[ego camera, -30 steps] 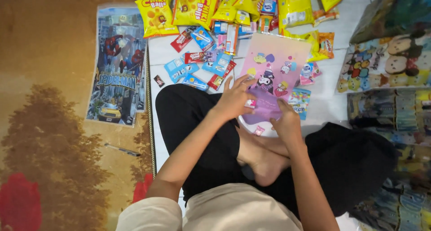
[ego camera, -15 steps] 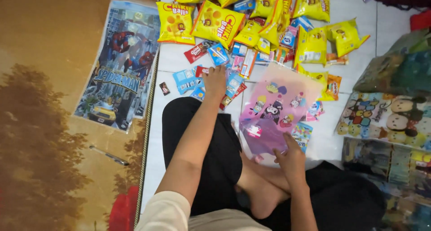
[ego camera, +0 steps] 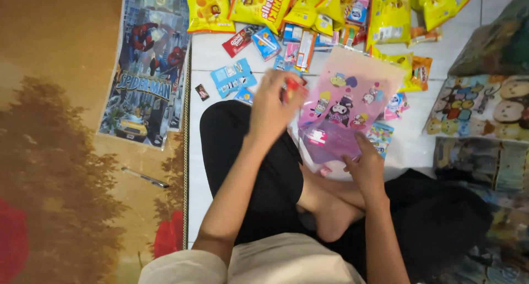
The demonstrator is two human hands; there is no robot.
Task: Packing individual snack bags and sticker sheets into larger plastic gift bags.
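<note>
Holding a small red packet [ego camera: 291, 85] pinched in closed fingers, left hand [ego camera: 271, 110] hovers at the mouth of a pink cartoon-printed bag [ego camera: 344, 110], which lies across the lap over the crossed legs. Right hand [ego camera: 366, 165] grips the bag's near edge, fingers curled shut on it. Blue sachets [ego camera: 234, 77] and yellow snack bags [ego camera: 262, 5] spread on the white floor [ego camera: 220, 168] beyond. Risk, as judged: bag mouth looks slack; packet could catch the rim and slide off the knee.
</note>
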